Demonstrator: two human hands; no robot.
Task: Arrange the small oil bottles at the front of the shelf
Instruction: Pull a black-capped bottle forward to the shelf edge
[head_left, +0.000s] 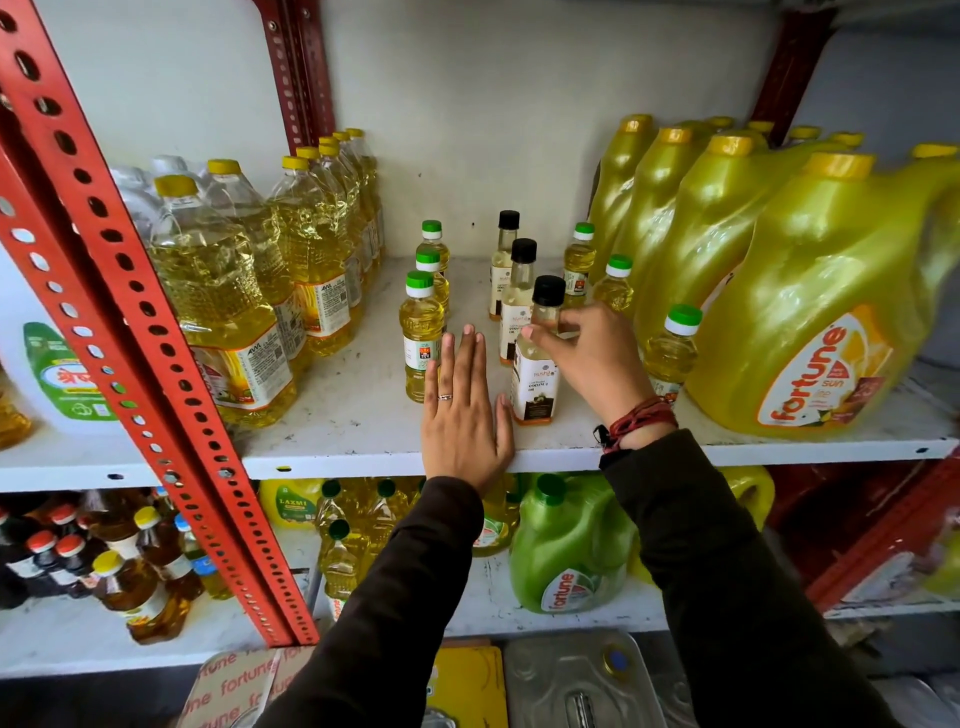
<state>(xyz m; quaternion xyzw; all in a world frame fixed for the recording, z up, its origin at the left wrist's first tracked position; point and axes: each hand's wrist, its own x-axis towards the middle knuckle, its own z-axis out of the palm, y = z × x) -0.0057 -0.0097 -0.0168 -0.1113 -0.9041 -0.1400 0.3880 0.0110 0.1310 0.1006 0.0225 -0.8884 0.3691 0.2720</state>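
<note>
Two hands work: right hand (587, 353) grips black-capped clear coconut-oil bottle (537, 358) by the neck for steering; left hand (462, 415) lies flat and open on white metal shelf (363, 415), bracing.

Bare shelf (358, 415) between bottle rows (422, 332)

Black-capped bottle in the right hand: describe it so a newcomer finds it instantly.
On the white shelf, between the big yellow Fortune jugs and the tall clear oil bottles, stand three black-capped coconut oil bottles. It is the front coconut oil bottle, nearest the shelf edge, with the right hand at its neck.
</note>
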